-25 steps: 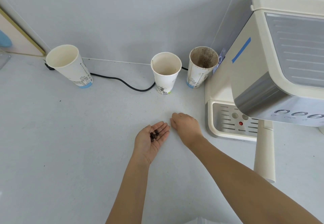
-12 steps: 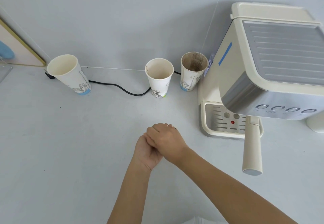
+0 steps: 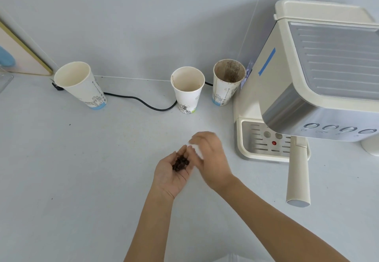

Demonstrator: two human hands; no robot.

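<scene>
My left hand (image 3: 171, 174) lies palm up over the white counter (image 3: 86, 179), cupping several dark coffee beans (image 3: 180, 162) in its palm. Just to the right, my right hand (image 3: 211, 159) hovers beside the left fingertips, its fingers blurred and loosely spread, holding nothing that I can see. Three paper cups stand at the back by the wall: a left cup (image 3: 81, 85), a middle cup (image 3: 187, 89) and a stained right cup (image 3: 228, 81).
A cream and steel espresso machine (image 3: 311, 81) fills the right side, with its drip tray (image 3: 264, 140) and a cream portafilter handle (image 3: 298, 175) sticking out toward me. A black power cord (image 3: 141, 102) runs along the wall behind the cups.
My right hand was over the left palm half a second ago and has lifted off to the right, uncovering the beans. There are more beans in the palm than a second ago.
</scene>
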